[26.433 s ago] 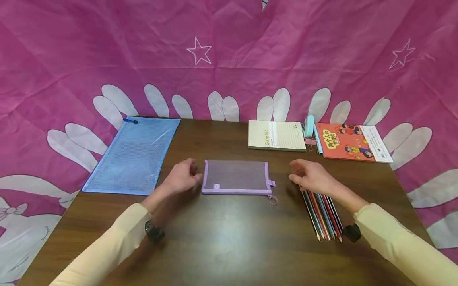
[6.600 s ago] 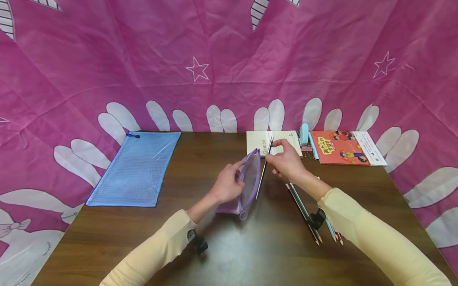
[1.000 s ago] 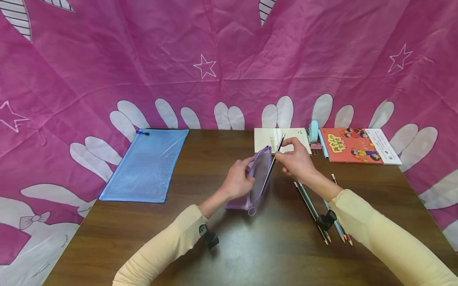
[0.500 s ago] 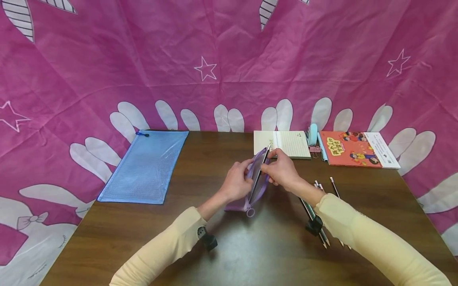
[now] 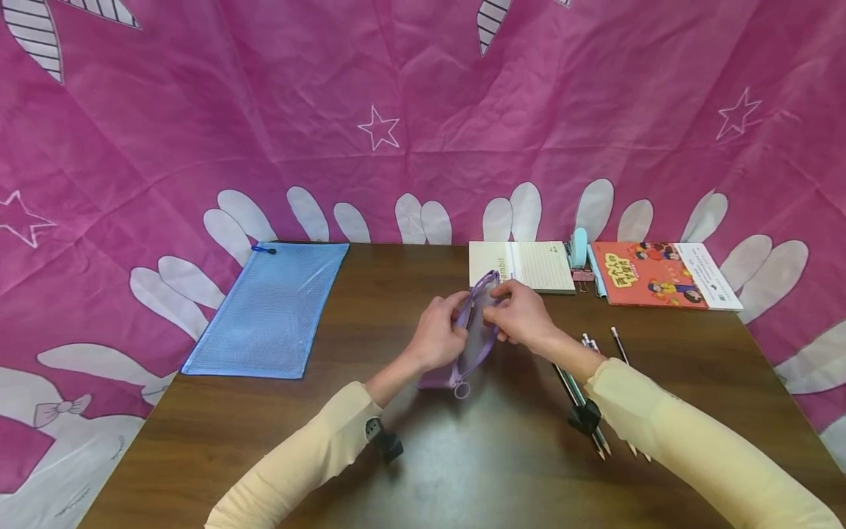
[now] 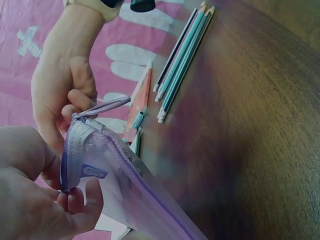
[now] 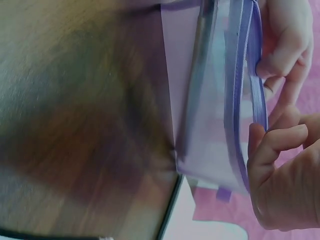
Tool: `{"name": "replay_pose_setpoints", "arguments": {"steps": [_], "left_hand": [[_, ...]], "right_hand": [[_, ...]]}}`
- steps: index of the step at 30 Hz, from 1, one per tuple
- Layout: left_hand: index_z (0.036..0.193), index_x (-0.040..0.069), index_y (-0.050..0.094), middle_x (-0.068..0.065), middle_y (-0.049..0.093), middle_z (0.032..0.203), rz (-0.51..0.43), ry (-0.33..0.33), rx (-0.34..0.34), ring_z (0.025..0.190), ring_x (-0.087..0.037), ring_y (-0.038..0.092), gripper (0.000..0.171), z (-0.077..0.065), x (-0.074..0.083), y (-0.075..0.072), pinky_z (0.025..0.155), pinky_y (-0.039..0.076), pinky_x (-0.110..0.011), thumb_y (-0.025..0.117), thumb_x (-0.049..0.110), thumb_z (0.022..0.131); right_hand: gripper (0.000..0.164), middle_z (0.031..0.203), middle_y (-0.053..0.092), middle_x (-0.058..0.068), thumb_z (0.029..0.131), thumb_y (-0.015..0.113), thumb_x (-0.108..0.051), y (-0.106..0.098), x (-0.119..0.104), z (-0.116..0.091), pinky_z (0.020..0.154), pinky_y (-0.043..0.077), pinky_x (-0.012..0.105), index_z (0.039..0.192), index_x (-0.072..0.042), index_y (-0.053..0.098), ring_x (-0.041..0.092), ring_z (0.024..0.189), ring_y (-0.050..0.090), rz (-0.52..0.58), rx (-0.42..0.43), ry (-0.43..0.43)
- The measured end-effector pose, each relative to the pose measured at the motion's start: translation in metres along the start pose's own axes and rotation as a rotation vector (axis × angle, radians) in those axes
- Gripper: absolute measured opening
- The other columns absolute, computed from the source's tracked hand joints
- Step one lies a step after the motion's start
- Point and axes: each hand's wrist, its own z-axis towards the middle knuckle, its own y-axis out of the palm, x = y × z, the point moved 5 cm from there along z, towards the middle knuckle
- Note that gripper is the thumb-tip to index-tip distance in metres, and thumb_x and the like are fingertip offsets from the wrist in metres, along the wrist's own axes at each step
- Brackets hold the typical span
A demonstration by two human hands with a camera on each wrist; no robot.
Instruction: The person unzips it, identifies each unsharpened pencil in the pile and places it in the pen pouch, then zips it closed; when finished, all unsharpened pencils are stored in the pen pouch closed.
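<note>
My left hand [image 5: 438, 332] pinches one zippered rim of the purple mesh pencil case [image 5: 477, 344], whose mouth gapes towards my right side. Over that mouth hovers my right hand [image 5: 522, 314], thumb and forefinger apart, close to the opposite rim; whether they touch it I cannot tell. A dark pencil [image 5: 471, 317] shows inside the case, partly behind the left fingers. Through the mesh, the right wrist view has long dark pencils [image 7: 197, 80] along the bottom. Several loose pencils [image 6: 182, 62] lie on the table beneath my right forearm, which partly covers them in the head view.
A blue mesh zip folder [image 5: 267, 312] lies on the left of the brown table [image 5: 370, 470]. Along the back stand a beige notebook [image 5: 538, 266], a light-blue stapler-like item [image 5: 578, 248], a pink binder clip [image 5: 582, 276] and a red book [image 5: 654, 275]. Pink cloth hangs behind.
Over the last second my right hand has moved left and lowered a dark pencil into the case, then let go of it. My left hand keeps its grip. Earlier, the case lay flat and zipped.
</note>
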Motion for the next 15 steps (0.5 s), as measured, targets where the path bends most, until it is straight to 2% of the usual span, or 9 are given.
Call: {"name": "replay_pose_setpoints", "arguments": {"steps": [4, 7, 11, 15], "left_hand": [[0.139, -0.001, 0.055, -0.011, 0.06, 0.094, -0.005, 0.002, 0.011, 0.09, -0.024, 0.053, 0.066, -0.001, -0.001, -0.002, 0.075, 0.047, -0.034, 0.056, -0.009, 0.073], [0.14, -0.001, 0.054, -0.012, 0.06, 0.096, -0.006, -0.002, 0.009, 0.091, -0.024, 0.053, 0.067, -0.002, -0.001, -0.002, 0.077, 0.048, -0.034, 0.056, -0.009, 0.073], [0.141, 0.0, 0.054, -0.011, 0.059, 0.097, -0.008, -0.005, -0.009, 0.091, -0.023, 0.052, 0.067, -0.002, -0.001, 0.001, 0.076, 0.048, -0.032, 0.056, -0.009, 0.074], [0.14, 0.0, 0.055, -0.009, 0.058, 0.094, -0.013, 0.01, -0.014, 0.089, -0.022, 0.051, 0.067, -0.002, 0.0, 0.003, 0.074, 0.046, -0.032, 0.056, -0.009, 0.074]], "right_hand": [[0.036, 0.078, 0.069, 0.013, 0.09, 0.063, -0.008, -0.014, 0.001, -0.001, 0.041, 0.04, 0.025, 0.12, 0.008, 0.051, 0.015, 0.047, 0.056, -0.011, -0.003, -0.027], [0.032, 0.08, 0.069, 0.013, 0.092, 0.062, -0.01, -0.033, 0.008, -0.004, 0.044, 0.045, 0.027, 0.118, 0.007, 0.053, 0.016, 0.049, 0.057, -0.08, -0.011, -0.025], [0.035, 0.083, 0.068, 0.013, 0.094, 0.061, -0.012, -0.065, 0.031, -0.011, 0.048, 0.048, 0.029, 0.121, 0.008, 0.052, 0.016, 0.053, 0.057, -0.227, -0.036, -0.002], [0.036, 0.083, 0.066, 0.013, 0.095, 0.061, -0.012, -0.097, 0.06, -0.019, 0.046, 0.045, 0.029, 0.12, 0.011, 0.05, 0.018, 0.056, 0.057, -0.339, -0.077, 0.017]]}}
